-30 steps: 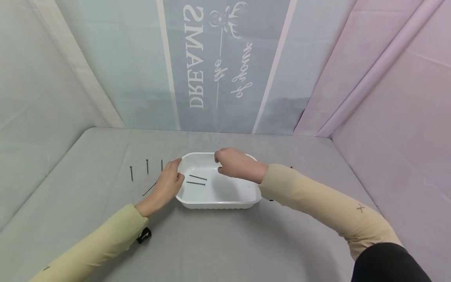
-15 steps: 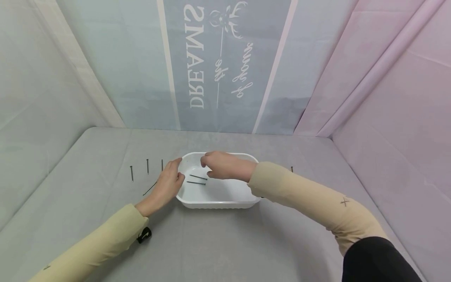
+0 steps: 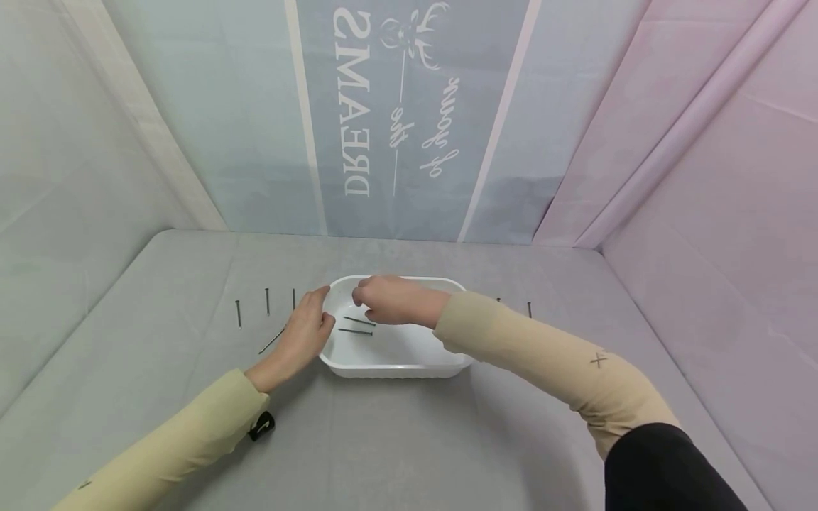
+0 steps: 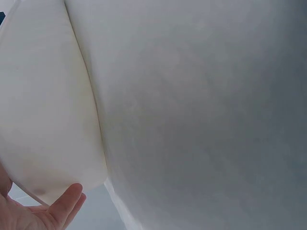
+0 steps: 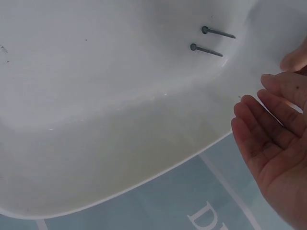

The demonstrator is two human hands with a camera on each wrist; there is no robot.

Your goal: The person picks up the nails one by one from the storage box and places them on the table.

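A white oblong dish (image 3: 399, 371) stands on the grey cloth. My left hand (image 3: 303, 332) holds its left end, thumb at the rim and fingers stretched along the outside; in the left wrist view, the fingers (image 4: 68, 203) lie against the outer wall. Inside the dish, toward that end, two dark nails (image 5: 219, 33) lie side by side. My right hand (image 3: 397, 299) hovers over the back of the dish, close above the nails. In the right wrist view its fingers (image 5: 256, 120) are loosely bent, the thumb stands apart, and nothing shows between them.
Left of the dish, several nails lie on the cloth (image 3: 192, 397), among them an upright-lying nail (image 3: 239, 314) and a slanted nail (image 3: 271, 341) near my left hand. Right of the dish, a nail (image 3: 529, 309) shows past the sleeve. Fabric walls (image 3: 422, 206) enclose the back and sides.
My right hand has moved left over the dish, toward the two nails in it. The left hand, the dish and the nails have stayed in place.
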